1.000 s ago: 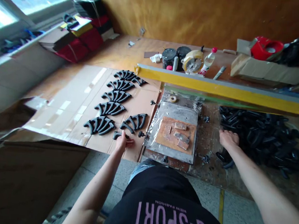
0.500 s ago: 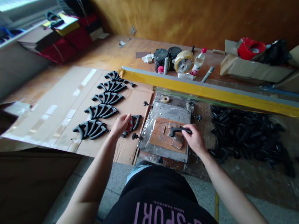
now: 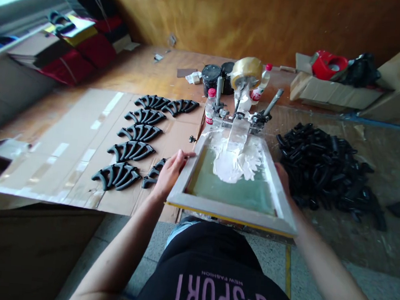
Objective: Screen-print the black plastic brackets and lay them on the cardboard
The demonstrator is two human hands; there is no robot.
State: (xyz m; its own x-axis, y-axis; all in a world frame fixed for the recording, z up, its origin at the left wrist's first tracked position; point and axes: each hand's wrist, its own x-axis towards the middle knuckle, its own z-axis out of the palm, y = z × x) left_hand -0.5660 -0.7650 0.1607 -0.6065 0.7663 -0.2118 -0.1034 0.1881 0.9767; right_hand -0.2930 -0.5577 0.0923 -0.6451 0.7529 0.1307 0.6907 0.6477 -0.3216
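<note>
A screen-printing frame (image 3: 178, 192) lies low before me, tilted slightly, with white ink (image 3: 232, 164) smeared over its greenish mesh. My left hand (image 3: 171, 173) is closed at the frame's left side, fingers against the edge. At the opposite side my right hand (image 3: 284, 180) grips the frame, its fingers mostly hidden behind the rim. A pale squeegee blade (image 3: 239, 132) stands in the ink, fixed to a clamp assembly (image 3: 258, 120) at the back. Whatever lies under the frame is hidden. Beside my left hand are black curved handles (image 3: 154, 171) on cardboard.
Rows of black handles (image 3: 131, 151) fan out on the cardboard sheet (image 3: 78, 134) at left. A heap of black handles (image 3: 321, 165) lies at right. Behind stand black tubs (image 3: 211, 78), bottles (image 3: 210, 105), a tape roll (image 3: 247, 70) and a carton (image 3: 334, 94).
The frame has come down from its raised position, covering the base plate and the handle on it. My right hand has let go of that handle, and both hands are now at the frame's sides.
</note>
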